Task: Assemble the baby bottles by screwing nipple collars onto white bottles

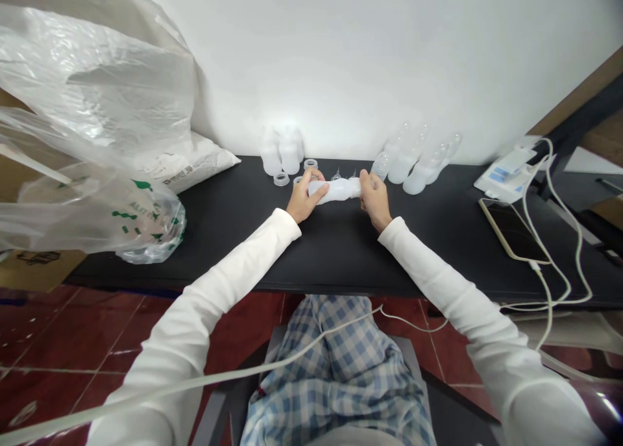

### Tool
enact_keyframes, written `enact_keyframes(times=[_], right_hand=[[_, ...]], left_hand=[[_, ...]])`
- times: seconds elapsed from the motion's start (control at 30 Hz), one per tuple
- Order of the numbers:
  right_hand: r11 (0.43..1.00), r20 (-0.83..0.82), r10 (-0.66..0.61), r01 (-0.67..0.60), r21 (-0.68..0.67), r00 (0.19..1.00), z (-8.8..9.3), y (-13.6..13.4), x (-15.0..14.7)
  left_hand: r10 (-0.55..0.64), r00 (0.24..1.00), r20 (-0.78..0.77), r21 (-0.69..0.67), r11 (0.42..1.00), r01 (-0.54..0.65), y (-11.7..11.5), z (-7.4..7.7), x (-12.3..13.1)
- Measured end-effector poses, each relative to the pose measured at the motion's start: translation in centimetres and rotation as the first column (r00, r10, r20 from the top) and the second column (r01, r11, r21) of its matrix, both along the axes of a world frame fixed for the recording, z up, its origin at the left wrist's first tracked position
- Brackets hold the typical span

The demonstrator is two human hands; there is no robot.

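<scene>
My left hand (304,196) grips the base end of a frosted white baby bottle (337,189), which lies sideways above the black table. At the bottle's other end, my right hand (374,199) closes its fingers round the neck, so that end is mostly hidden. Just behind the bottle are clear nipples (337,174). Screw rings (281,178) lie by my left hand, one partly covered by it. A clear dome cap (381,164) shows just beyond my right hand; whether it touches the hand I cannot tell.
Open bottles (289,154) stand by the wall at back left, several domed bottles (415,177) at back right. Plastic bags (146,219) bulge over the table's left side. A phone (514,230) with a cable (548,290) lies right, near a white-and-blue pack (509,173).
</scene>
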State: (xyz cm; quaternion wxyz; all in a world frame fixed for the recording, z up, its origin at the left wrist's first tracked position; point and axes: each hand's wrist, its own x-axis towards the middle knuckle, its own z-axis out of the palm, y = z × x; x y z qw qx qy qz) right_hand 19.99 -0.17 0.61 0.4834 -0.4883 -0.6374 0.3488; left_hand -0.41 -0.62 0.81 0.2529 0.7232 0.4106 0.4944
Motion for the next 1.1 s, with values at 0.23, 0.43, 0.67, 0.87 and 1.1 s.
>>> enact_keyframes(times=[0.23, 0.43, 0.67, 0.87, 1.1], right_hand=[[0.996, -0.085, -0.068, 0.072, 0.045, 0.994, 1.1, -1.4, -0.6], [0.857, 0.274, 0.133, -0.25, 0.451, 0.952, 1.2, -0.8, 0.5], [0.743, 0.441, 0.097, -0.36, 0.565, 0.892, 1.3, -0.9, 0.9], [0.861, 0.377, 0.003, -0.195, 0.47, 0.926, 1.7, -0.7, 1.5], [0.969, 0.373, 0.171, -0.224, 0.105, 0.912, 2.3, -0.3, 2.5]], left_hand=[[0.0, 0.962, 0.272, -0.255, 0.964, 0.072, 0.2, 0.6, -0.1], [0.131, 0.851, 0.508, -0.613, 0.749, 0.251, 1.5, 0.8, -0.9], [0.066, 0.865, 0.497, -0.601, 0.745, 0.289, 1.3, 1.1, -0.9], [0.084, 0.876, 0.475, -0.594, 0.765, 0.248, 1.1, 1.0, -0.6], [0.086, 0.887, 0.454, -0.594, 0.772, 0.229, 1.2, 0.9, -0.5]])
